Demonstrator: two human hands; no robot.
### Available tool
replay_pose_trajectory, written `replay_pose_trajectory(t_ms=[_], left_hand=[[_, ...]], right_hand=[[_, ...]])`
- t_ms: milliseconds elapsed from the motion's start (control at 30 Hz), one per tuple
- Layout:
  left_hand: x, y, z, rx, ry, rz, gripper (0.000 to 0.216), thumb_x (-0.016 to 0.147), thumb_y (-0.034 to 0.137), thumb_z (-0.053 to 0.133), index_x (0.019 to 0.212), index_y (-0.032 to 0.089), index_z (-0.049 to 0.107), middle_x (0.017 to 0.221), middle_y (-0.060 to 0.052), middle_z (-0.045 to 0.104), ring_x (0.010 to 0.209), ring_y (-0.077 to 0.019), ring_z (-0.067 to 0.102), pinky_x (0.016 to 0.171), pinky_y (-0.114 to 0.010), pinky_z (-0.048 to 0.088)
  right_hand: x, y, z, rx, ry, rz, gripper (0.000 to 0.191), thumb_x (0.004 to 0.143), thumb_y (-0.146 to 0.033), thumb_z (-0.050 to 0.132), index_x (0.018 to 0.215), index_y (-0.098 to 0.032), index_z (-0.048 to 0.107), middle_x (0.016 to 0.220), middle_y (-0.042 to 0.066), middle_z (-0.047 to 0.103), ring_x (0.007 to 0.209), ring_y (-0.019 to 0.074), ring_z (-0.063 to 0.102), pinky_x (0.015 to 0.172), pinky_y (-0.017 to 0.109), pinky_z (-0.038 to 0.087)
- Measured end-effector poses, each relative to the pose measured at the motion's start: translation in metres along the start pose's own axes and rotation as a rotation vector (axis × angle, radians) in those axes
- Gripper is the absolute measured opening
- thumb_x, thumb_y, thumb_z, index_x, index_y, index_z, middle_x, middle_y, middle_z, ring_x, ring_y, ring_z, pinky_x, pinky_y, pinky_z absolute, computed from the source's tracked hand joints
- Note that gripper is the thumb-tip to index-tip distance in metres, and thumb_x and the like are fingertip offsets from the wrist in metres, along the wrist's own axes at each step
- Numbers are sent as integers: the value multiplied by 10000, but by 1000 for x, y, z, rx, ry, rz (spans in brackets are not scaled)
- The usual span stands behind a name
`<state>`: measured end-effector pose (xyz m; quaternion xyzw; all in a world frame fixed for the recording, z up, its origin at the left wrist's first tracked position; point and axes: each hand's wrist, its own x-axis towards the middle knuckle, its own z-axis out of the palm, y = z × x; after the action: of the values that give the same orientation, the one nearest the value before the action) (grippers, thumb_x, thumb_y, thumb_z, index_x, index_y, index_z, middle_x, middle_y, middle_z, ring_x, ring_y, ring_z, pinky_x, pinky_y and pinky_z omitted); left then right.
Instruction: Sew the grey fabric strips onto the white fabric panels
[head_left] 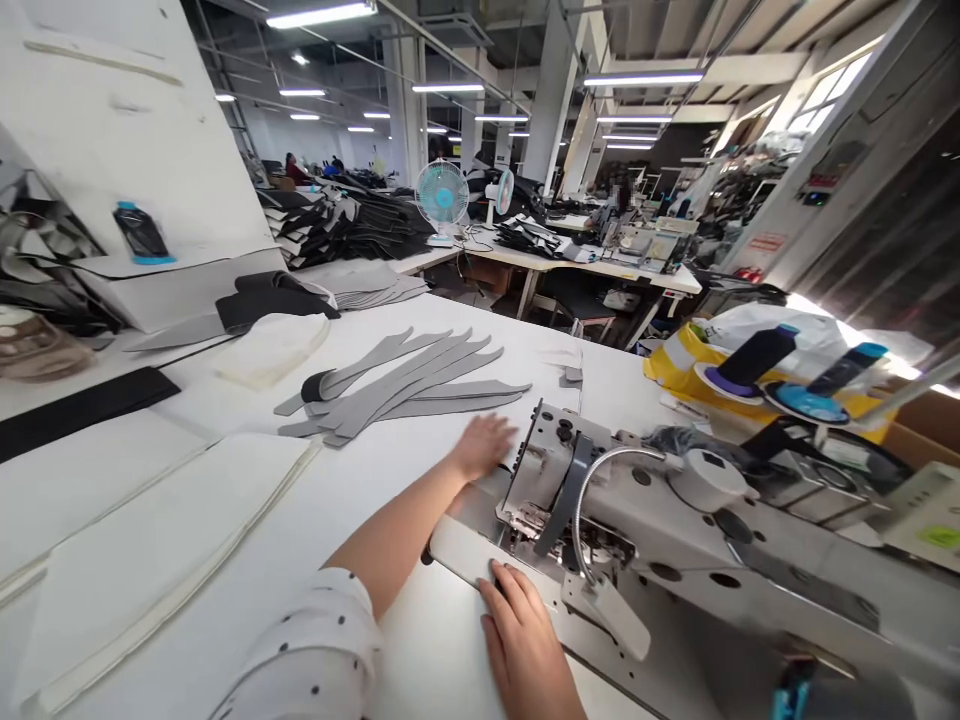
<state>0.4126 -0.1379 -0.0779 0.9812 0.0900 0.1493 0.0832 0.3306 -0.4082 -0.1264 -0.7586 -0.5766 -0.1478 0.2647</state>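
Note:
My left hand (484,447) lies flat on the white worktable (247,490), fingers pointing toward a loose pile of long grey tapered fabric strips (397,390). It stops just short of them and beside the head of an industrial sewing machine (555,470). A polka-dot sleeve (315,640) covers that forearm. My right hand (517,640) rests at the bottom of the view, its fingertips on the edge of the machine's pale bed plate (480,565). Neither hand holds anything visible. The needle area is partly hidden by the machine's dark guard.
Stacked white foam sheets (150,530) and a black strip (79,410) lie at left. Thread cones (757,355) stand right of the machine beside a yellow bag (694,365). Behind the table are stacked dark pieces (352,225), a fan (442,195) and other workstations.

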Motion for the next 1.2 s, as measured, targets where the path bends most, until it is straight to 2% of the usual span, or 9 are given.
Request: replay_pose_trajectory(t_ms=[100, 167, 333, 500, 667, 833, 900, 1033, 1200], left_hand=[[-30, -65, -48, 173, 87, -433, 366, 951, 159, 444, 1302, 141, 543, 1362, -178, 416, 1321, -348, 327, 1101, -507, 332], [-56, -106, -81, 277, -41, -697, 347, 918, 134, 479, 1253, 97, 557, 1200, -208, 509, 1245, -355, 414, 1043, -453, 392], [-98, -139, -125, 313, -186, -683, 125, 818, 121, 606, 915, 45, 629, 900, -172, 551, 918, -339, 568, 879, -393, 476], [-127, -81, -125, 290, -209, -467, 384, 886, 76, 363, 1184, 134, 599, 1063, -136, 543, 927, -291, 564, 845, -370, 468], [-221, 24, -122, -307, -448, 43, 384, 881, 191, 394, 1122, 309, 669, 992, -59, 589, 899, -231, 581, 781, -301, 459], [-269, 73, -122, -773, -1049, 244, 239, 831, 372, 581, 1031, 429, 700, 814, 25, 597, 748, -203, 579, 638, -291, 438], [-259, 68, -114, -787, -878, 148, 228, 876, 391, 538, 1011, 329, 711, 854, -2, 605, 787, -202, 577, 689, -283, 456], [-230, 54, -90, -492, -283, -18, 337, 973, 373, 393, 813, 175, 613, 912, -67, 571, 890, -225, 539, 825, -320, 464], [-207, 78, -61, -275, 14, 59, 220, 1007, 283, 371, 979, 179, 563, 1115, -86, 513, 1089, -246, 493, 983, -394, 433]], right_hand=[[1, 0, 1, 21, 1, 13, 325, 926, -130, 444, 1211, -195, 588, 1282, 94, 607, 1152, 271, 592, 897, 407, 571], [2, -2, 1, 51, -13, 41, 314, 941, -134, 434, 1206, -198, 591, 1273, 93, 607, 1162, 263, 582, 927, 415, 555], [7, -5, -6, 110, -61, 104, 317, 947, -111, 414, 1187, -192, 605, 1269, 103, 600, 1188, 250, 556, 973, 420, 524], [11, -10, -17, 101, -58, 98, 323, 924, -83, 454, 1193, -165, 613, 1240, 112, 619, 1169, 248, 568, 992, 423, 514], [15, -30, -21, 5, -87, -27, 451, 905, -141, 584, 1349, -204, 533, 1431, 140, 476, 1295, 304, 468, 1052, 483, 449], [15, -50, -24, 80, -202, -162, 248, 981, -239, 504, 1196, -235, 628, 1393, 53, 525, 1343, 277, 416, 1129, 462, 364], [9, -55, -25, 113, -245, -170, 263, 979, -246, 505, 1213, -200, 615, 1380, 57, 539, 1332, 258, 427, 1138, 435, 359], [1, -61, -26, 179, -233, -101, 317, 959, -227, 540, 1262, -140, 569, 1340, 93, 563, 1308, 254, 447, 1142, 427, 348], [4, -60, -28, 431, -199, 147, 144, 885, -147, 608, 1028, -160, 592, 1034, 69, 650, 1019, 206, 601, 910, 346, 515]])
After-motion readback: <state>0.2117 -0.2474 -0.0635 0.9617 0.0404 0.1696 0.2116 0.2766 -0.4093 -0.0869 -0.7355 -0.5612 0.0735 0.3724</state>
